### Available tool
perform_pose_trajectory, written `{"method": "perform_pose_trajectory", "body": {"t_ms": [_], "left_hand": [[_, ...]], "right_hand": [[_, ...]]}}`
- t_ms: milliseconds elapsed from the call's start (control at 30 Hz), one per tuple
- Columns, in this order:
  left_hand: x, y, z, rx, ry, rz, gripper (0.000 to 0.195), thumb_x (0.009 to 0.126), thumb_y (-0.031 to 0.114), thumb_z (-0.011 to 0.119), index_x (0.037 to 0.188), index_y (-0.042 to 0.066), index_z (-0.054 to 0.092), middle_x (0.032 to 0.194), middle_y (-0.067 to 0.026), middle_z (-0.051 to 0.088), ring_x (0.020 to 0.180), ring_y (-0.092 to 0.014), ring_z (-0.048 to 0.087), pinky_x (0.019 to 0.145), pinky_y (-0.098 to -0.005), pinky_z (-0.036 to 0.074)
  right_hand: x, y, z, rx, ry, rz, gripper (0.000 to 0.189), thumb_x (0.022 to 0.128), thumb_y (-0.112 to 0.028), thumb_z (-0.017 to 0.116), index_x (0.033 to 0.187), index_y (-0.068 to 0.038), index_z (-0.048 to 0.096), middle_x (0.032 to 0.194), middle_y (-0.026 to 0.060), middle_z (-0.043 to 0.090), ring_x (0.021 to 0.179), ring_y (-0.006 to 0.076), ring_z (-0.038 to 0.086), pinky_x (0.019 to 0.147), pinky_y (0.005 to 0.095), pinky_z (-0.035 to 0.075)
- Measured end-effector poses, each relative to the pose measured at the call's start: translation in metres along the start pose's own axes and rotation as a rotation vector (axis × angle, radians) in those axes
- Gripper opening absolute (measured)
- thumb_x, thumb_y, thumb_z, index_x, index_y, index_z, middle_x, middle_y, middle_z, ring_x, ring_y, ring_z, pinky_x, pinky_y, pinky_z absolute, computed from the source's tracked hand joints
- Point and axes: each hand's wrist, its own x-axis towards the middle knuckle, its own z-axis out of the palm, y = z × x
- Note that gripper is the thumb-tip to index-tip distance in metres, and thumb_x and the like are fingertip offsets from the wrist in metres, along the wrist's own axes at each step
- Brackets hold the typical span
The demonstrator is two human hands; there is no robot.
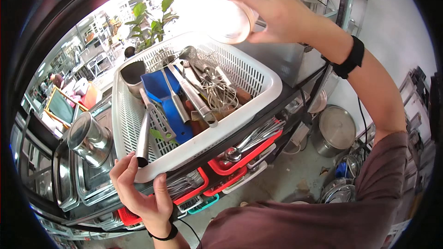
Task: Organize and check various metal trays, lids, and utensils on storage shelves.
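Observation:
My left hand [142, 188] is at the near left corner of a white perforated plastic basket [204, 141], fingers on one side of its rim and thumb on the other. By those fingertips lies the open end of a tapered metal tube [143, 141]. My right hand [266, 10] is raised over the basket's far side, gripping a round, overexposed container [230, 22] whose details are washed out. Inside the basket are a blue scoop [169, 110], a slotted turner [157, 119], a wire whisk [221, 94], a metal cup [133, 75] and several other utensils.
A stainless steel pot [90, 138] stands on metal trays [95, 181] left of the basket. Red cutlery baskets [221, 169] fill the shelf below. A large lidded pot [334, 129] sits on the floor at right. A plant [152, 23] rises behind the basket.

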Motion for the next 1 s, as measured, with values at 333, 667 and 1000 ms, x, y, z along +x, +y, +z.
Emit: {"method": "perform_pose_trajectory", "body": {"t_ms": [333, 667, 1000], "left_hand": [[0.001, 0.002, -0.005, 0.032, -0.045, 0.023, 0.052, 0.101, 0.031, 0.076, 0.136, -0.005, 0.061, 0.133, -0.0212, 0.061, 0.128, -0.035, 0.058, 0.114, -0.0484, 0.041], [-0.001, 0.001, -0.005, -0.014, -0.033, -0.003, 0.051, 0.101, 0.030, 0.076, 0.135, -0.005, 0.060, 0.132, -0.0202, 0.059, 0.127, -0.034, 0.058, 0.115, -0.0473, 0.041], [0.000, 0.001, -0.002, -0.010, -0.010, 0.001, 0.052, 0.096, 0.024, 0.078, 0.134, -0.006, 0.060, 0.130, -0.0239, 0.062, 0.123, -0.039, 0.061, 0.113, -0.0553, 0.042]], "right_hand": [[-0.003, 0.022, 0.006, 0.220, 0.200, 0.519, 0.097, 0.073, -0.030, 0.095, 0.152, 0.001, 0.047, 0.120, 0.0237, 0.070, 0.110, 0.0356, 0.072, 0.094, 0.0463, 0.059], [-0.047, 0.041, 0.032, 0.167, -0.279, 1.060, 0.120, 0.080, -0.072, 0.082, 0.162, 0.006, 0.040, 0.146, 0.0337, 0.062, 0.134, 0.0449, 0.065, 0.113, 0.0453, 0.052], [-0.051, 0.032, 0.015, 0.184, -0.608, 1.102, 0.119, 0.083, -0.077, 0.076, 0.158, 0.009, 0.044, 0.147, 0.0373, 0.061, 0.136, 0.0449, 0.064, 0.114, 0.0447, 0.050]]}}
